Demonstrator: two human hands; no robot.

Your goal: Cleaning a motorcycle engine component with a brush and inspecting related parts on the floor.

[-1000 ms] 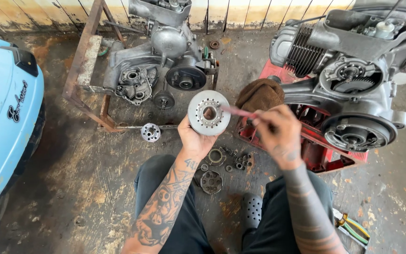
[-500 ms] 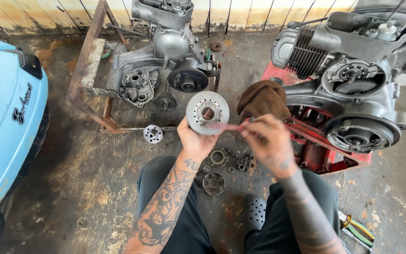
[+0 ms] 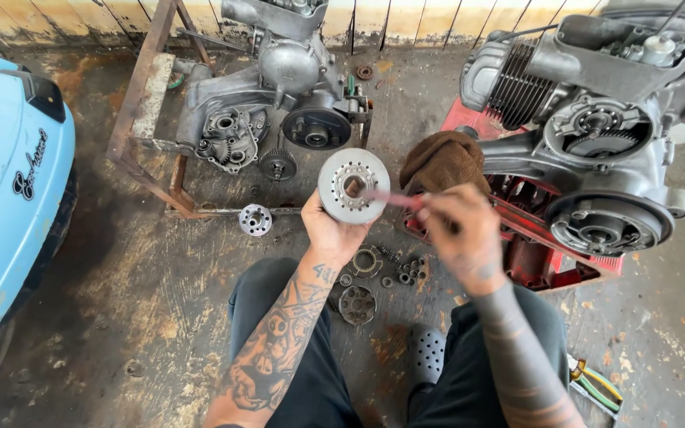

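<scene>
Nearest the viewer, small round metal parts lie scattered on the concrete floor between the knees. Above them, the left hand has its grip clamped on the lower edge of a round perforated metal disc, held upright, face toward the viewer. The right hand, blurred, has its grip closed on a thin pinkish tool whose tip reaches the disc's central opening. Just behind lies a brown rag; farther off, an engine casing stands in a rusty frame.
</scene>
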